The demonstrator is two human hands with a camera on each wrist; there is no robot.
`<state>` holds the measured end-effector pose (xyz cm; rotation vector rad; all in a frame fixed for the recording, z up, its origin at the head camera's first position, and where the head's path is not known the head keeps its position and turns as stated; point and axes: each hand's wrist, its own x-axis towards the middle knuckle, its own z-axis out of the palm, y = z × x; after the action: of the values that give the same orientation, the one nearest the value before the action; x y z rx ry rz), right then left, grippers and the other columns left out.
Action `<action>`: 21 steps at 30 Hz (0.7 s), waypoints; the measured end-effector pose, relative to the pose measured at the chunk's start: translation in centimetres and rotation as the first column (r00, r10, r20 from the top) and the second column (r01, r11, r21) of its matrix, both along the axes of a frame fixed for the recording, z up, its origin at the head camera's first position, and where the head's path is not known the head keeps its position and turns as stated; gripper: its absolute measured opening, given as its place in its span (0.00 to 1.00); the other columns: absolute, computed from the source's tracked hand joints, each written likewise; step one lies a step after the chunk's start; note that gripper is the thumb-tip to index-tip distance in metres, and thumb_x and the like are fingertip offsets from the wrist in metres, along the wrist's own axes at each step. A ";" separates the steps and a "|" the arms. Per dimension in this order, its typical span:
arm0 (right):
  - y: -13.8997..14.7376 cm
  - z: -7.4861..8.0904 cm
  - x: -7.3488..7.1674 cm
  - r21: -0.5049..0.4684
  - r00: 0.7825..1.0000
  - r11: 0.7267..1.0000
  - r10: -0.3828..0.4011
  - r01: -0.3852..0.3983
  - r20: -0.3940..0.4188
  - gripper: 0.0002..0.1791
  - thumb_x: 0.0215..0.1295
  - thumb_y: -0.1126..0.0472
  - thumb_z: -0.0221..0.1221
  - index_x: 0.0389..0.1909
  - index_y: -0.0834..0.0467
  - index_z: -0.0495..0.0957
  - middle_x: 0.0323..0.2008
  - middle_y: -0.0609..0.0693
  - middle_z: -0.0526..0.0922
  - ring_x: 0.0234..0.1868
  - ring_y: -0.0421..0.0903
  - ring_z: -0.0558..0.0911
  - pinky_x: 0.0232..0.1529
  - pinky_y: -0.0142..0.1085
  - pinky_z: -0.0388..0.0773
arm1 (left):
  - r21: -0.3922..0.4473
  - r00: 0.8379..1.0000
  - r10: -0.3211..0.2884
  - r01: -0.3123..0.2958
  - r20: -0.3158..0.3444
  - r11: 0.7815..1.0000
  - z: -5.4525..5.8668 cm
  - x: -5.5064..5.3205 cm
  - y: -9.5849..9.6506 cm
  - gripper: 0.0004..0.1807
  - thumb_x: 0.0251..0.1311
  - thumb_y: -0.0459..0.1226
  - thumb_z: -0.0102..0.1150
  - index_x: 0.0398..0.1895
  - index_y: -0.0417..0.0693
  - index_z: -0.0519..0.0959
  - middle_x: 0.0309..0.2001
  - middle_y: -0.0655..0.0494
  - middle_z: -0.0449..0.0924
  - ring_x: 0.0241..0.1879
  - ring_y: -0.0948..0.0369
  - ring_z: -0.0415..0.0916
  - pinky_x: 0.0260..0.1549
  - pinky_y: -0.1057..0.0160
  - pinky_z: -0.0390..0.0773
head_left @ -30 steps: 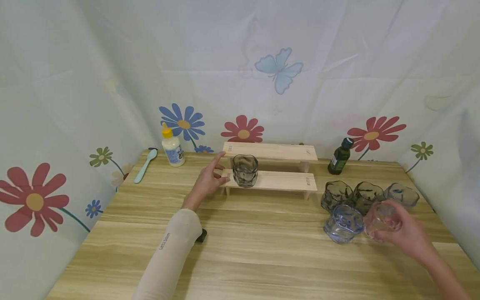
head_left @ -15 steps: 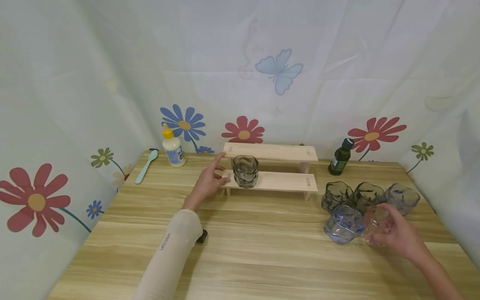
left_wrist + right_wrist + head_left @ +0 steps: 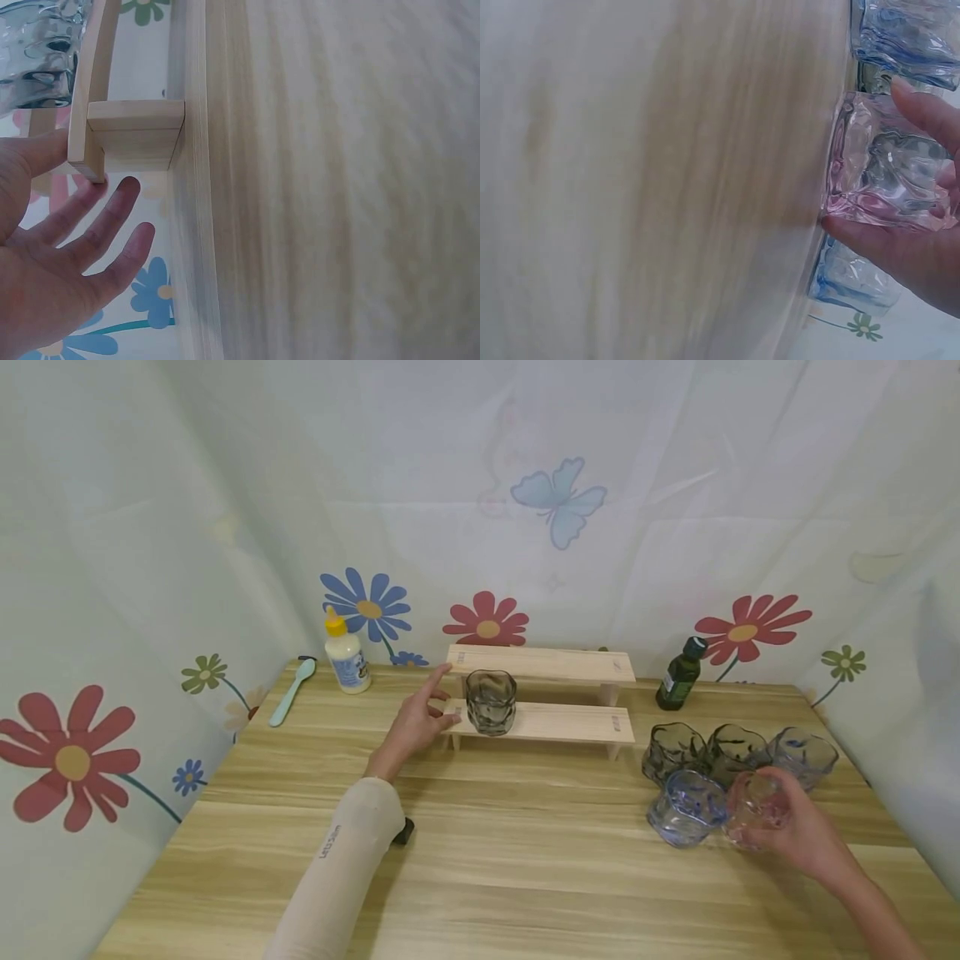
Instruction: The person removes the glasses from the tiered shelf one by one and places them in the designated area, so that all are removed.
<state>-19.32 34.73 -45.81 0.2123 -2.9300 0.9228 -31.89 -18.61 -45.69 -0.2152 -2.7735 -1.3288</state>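
Note:
My right hand (image 3: 806, 827) grips a pink-tinted glass (image 3: 757, 806) between thumb and fingers. In the right wrist view the pink glass (image 3: 885, 169) stands upright at the table surface. Close to its left is a blue-tinted glass (image 3: 686, 807); two dark grey glasses and a pale bluish glass (image 3: 806, 756) stand behind. My left hand (image 3: 412, 722) is at the left end of a two-tier wooden shelf (image 3: 570, 722). Its index finger reaches the upper board's end and its thumb the lower board. A grey glass (image 3: 491, 703) stands on the lower board, just right of the thumb.
A dark green bottle (image 3: 681, 675) is at the back right, behind the glasses. At the back left stand a yellow-capped white bottle (image 3: 348, 662) and, lying flat, a mint spoon (image 3: 291, 693). A flowered curtain (image 3: 420, 510) hangs behind the table.
Over the last second my right hand has shifted slightly left and down with the pink glass, beside the blue one. My left hand has stayed at the shelf.

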 end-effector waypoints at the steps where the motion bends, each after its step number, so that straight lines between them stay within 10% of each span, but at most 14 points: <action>1: 0.0 0.0 0.0 -0.003 1.000 1.000 0.003 -0.003 0.000 0.54 0.43 0.63 0.79 0.67 0.70 0.56 0.41 0.71 0.80 0.35 0.50 0.82 0.30 0.36 0.77 | 0.001 1.000 -0.001 0.001 -0.001 1.000 0.0 0.0 0.0 0.49 0.62 0.34 0.67 0.78 0.77 0.50 0.60 0.41 0.76 0.48 0.45 0.83 0.44 0.50 0.84; 5: 0.4 0.5 0.0 -0.032 0.999 0.999 0.038 -0.038 -0.005 0.56 0.44 0.65 0.78 0.69 0.73 0.52 0.43 0.74 0.78 0.36 0.45 0.81 0.30 0.33 0.77 | 0.004 1.000 -0.001 0.001 -0.009 1.000 0.0 0.1 0.0 0.49 0.62 0.34 0.67 0.78 0.76 0.51 0.60 0.41 0.76 0.47 0.44 0.83 0.44 0.49 0.84; 12: 1.6 3.1 -0.1 -0.108 0.985 0.986 0.140 -0.129 0.098 0.61 0.53 0.66 0.73 0.76 0.71 0.37 0.65 0.87 0.51 0.57 0.87 0.61 0.48 0.71 0.73 | 0.004 1.000 -0.013 0.013 -0.018 1.000 0.1 0.1 0.1 0.49 0.61 0.34 0.68 0.78 0.75 0.51 0.60 0.40 0.76 0.47 0.44 0.83 0.43 0.49 0.84; 21: -0.8 8.5 -2.1 -0.046 0.990 0.989 0.140 -0.140 0.012 0.61 0.57 0.59 0.72 0.80 0.61 0.37 0.67 0.84 0.55 0.62 0.85 0.61 0.51 0.76 0.64 | 0.009 1.000 0.000 0.000 0.000 1.000 0.2 0.2 0.1 0.49 0.62 0.34 0.67 0.78 0.76 0.51 0.61 0.41 0.76 0.48 0.44 0.82 0.45 0.48 0.84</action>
<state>-21.44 33.93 -37.31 0.4154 -2.9355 1.0112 -31.71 -18.54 -45.51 -0.2150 -2.7671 -1.3412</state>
